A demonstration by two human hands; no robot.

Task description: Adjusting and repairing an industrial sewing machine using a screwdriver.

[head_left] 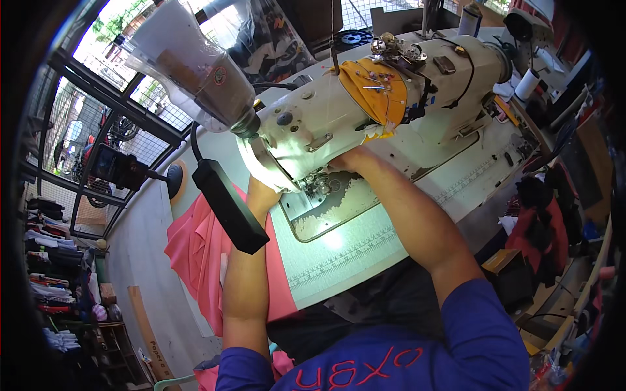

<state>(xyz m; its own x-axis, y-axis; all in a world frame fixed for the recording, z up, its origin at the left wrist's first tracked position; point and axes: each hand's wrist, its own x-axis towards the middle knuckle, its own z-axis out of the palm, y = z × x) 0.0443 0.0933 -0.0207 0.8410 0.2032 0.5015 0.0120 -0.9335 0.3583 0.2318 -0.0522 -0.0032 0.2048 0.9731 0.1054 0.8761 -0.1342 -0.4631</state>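
Note:
A white industrial sewing machine [297, 124] stands across the table in front of me. My left hand [263, 194] reaches in behind its needle end, left of the presser foot [317, 186]; the fingers are hidden by the machine head. My right hand [350, 160] is under the machine arm, just right of the needle area, its fingertips mostly out of sight. Whether either hand grips anything does not show. Pink fabric [199, 241] drapes over the table's left side, beneath my left forearm. An orange cloth pincushion [373, 91] full of pins wraps the machine arm.
A black lamp-like block [229, 207] hangs above my left forearm. A clear bottle-shaped shade [189, 72] sticks up at the machine's left end. A ruler strip [339, 259] runs along the table's front. Folded clothes [51, 260] are stacked far left. A cardboard box [502, 262] stands at the right.

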